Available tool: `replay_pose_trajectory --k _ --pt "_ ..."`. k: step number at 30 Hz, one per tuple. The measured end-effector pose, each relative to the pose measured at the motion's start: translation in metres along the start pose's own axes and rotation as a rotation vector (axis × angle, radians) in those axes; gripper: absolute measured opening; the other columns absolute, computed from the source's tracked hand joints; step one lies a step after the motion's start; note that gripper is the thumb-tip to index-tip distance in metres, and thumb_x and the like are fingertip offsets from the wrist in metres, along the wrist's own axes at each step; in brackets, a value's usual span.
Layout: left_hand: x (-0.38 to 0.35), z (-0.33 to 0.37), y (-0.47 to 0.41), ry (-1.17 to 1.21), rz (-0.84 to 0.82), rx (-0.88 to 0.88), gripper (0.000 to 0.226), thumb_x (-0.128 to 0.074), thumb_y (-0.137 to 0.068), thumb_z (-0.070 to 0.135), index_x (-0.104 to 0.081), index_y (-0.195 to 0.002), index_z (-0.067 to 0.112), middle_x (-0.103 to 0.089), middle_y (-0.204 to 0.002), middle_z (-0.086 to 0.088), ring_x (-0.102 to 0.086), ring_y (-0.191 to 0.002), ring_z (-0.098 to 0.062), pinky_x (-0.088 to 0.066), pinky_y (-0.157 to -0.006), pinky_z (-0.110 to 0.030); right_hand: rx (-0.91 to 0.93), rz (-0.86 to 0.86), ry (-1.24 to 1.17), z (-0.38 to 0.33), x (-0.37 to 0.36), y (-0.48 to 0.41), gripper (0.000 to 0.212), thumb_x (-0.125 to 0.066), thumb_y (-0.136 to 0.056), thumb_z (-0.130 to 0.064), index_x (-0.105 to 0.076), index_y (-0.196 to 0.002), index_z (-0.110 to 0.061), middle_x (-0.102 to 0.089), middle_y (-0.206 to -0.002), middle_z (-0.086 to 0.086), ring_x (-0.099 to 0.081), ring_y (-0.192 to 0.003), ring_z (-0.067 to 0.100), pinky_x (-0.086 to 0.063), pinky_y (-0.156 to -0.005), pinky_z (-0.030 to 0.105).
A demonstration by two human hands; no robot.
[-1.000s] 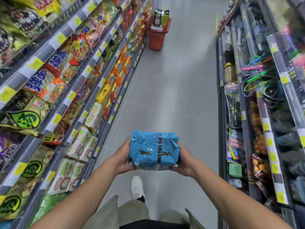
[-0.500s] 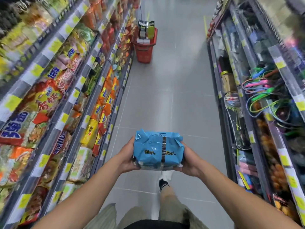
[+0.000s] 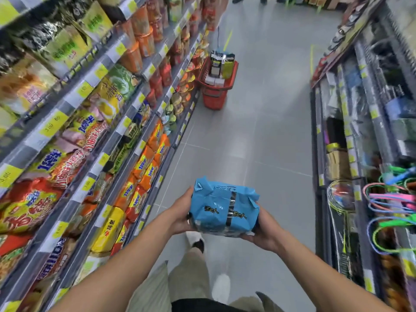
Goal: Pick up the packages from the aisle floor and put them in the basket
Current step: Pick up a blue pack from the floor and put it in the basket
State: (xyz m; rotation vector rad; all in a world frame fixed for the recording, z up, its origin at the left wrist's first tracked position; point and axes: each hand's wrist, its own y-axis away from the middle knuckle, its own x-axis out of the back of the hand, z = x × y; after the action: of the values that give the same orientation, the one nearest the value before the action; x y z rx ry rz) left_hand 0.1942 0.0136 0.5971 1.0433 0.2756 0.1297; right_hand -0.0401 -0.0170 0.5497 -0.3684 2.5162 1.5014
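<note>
I carry a blue multipack package [image 3: 222, 208] in front of me, at about waist height above the aisle floor. My left hand [image 3: 180, 213] grips its left side and my right hand [image 3: 264, 230] grips its right side and underside. A red shopping basket [image 3: 231, 74] stands on the floor ahead, close to the left shelves, with several packages upright inside it. The basket is well beyond my hands.
Shelves of noodle packs and cups [image 3: 94, 136] line the left side. A rack with bottles, rackets and coloured jump ropes [image 3: 382, 199] lines the right. Grey tiled floor [image 3: 258, 136] runs between them. My feet [image 3: 195, 239] show below the package.
I have walked forward along the aisle, so the red basket is closer and larger in view. Both hands still hold the blue package in the same way.
</note>
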Motion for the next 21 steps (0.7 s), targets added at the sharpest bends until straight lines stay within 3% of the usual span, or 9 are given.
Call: replay_pose_trajectory --k 2,4,7,10,12,14,19,21 --pt "0.006 0.039 -0.025 -0.007 -0.010 -0.001 0.057 -0.037 -0.101 0.066 -0.072 -0.105 0.022 -0.079 -0.088 -0.003 -0.076 -0.068 -0.017 -0.058 -0.060 -0.033 -0.010 0.004 0.029 -0.040 -0.010 -0.029 0.042 -0.069 -0.088 -0.053 -0.073 -0.121 -0.028 -0.075 -0.121 -0.001 -0.065 -0.121 0.022 -0.060 -0.093 0.045" --pt "0.011 0.076 -0.049 -0.005 -0.025 -0.018 0.054 -0.036 -0.101 0.063 -0.071 -0.103 0.023 -0.079 -0.086 -0.002 -0.076 -0.067 -0.016 -0.057 -0.065 -0.035 -0.011 0.035 0.025 -0.072 -0.019 -0.054 0.042 -0.071 -0.087 -0.053 -0.073 -0.120 -0.028 -0.076 -0.117 -0.002 -0.065 -0.120 0.021 -0.059 -0.095 0.047" --pt "0.020 0.146 -0.088 -0.017 -0.027 -0.037 0.051 -0.040 -0.100 0.062 -0.072 -0.106 0.024 -0.080 -0.091 0.000 -0.077 -0.072 -0.016 -0.056 -0.074 -0.038 -0.019 0.070 -0.003 -0.131 -0.039 -0.092 0.040 -0.070 -0.089 -0.052 -0.073 -0.120 -0.028 -0.077 -0.113 -0.003 -0.066 -0.117 0.020 -0.058 -0.097 0.046" --pt "0.025 0.213 -0.119 -0.056 -0.078 -0.023 0.054 -0.043 -0.099 0.064 -0.071 -0.119 0.023 -0.079 -0.105 -0.002 -0.077 -0.083 -0.018 -0.058 -0.073 -0.037 -0.014 0.074 -0.008 -0.189 -0.055 -0.129 0.040 -0.069 -0.088 -0.055 -0.073 -0.118 -0.029 -0.078 -0.113 -0.004 -0.066 -0.117 0.020 -0.059 -0.095 0.044" --pt "0.027 0.255 -0.143 -0.060 -0.075 -0.025 0.048 -0.043 -0.100 0.061 -0.071 -0.117 0.025 -0.079 -0.103 0.000 -0.077 -0.079 -0.015 -0.058 -0.070 -0.035 -0.014 0.092 -0.031 -0.228 -0.064 -0.153 0.041 -0.071 -0.086 -0.056 -0.074 -0.118 -0.029 -0.077 -0.116 -0.003 -0.066 -0.119 0.021 -0.058 -0.098 0.049" --pt "0.029 0.294 -0.161 -0.049 -0.072 -0.023 0.047 -0.043 -0.100 0.061 -0.072 -0.115 0.027 -0.079 -0.105 0.000 -0.077 -0.079 -0.014 -0.057 -0.077 -0.037 -0.015 0.105 -0.037 -0.264 -0.071 -0.172 0.041 -0.071 -0.086 -0.054 -0.074 -0.118 -0.028 -0.077 -0.116 -0.002 -0.066 -0.119 0.022 -0.057 -0.098 0.051" --pt "0.027 0.383 -0.224 -0.009 -0.039 -0.048 0.044 -0.046 -0.100 0.057 -0.075 -0.104 0.024 -0.079 -0.097 0.000 -0.077 -0.077 -0.015 -0.055 -0.077 -0.038 0.002 0.100 -0.010 -0.358 -0.081 -0.231 0.034 -0.067 -0.090 -0.054 -0.074 -0.113 -0.029 -0.076 -0.114 -0.002 -0.067 -0.111 0.020 -0.061 -0.084 0.042" --pt "0.026 0.420 -0.252 -0.014 -0.061 -0.030 0.050 -0.047 -0.098 0.060 -0.075 -0.115 0.021 -0.078 -0.109 -0.003 -0.076 -0.088 -0.020 -0.057 -0.077 -0.038 -0.007 0.099 0.007 -0.397 -0.081 -0.260 0.036 -0.067 -0.090 -0.055 -0.074 -0.114 -0.029 -0.076 -0.115 -0.003 -0.067 -0.114 0.020 -0.061 -0.083 0.041"
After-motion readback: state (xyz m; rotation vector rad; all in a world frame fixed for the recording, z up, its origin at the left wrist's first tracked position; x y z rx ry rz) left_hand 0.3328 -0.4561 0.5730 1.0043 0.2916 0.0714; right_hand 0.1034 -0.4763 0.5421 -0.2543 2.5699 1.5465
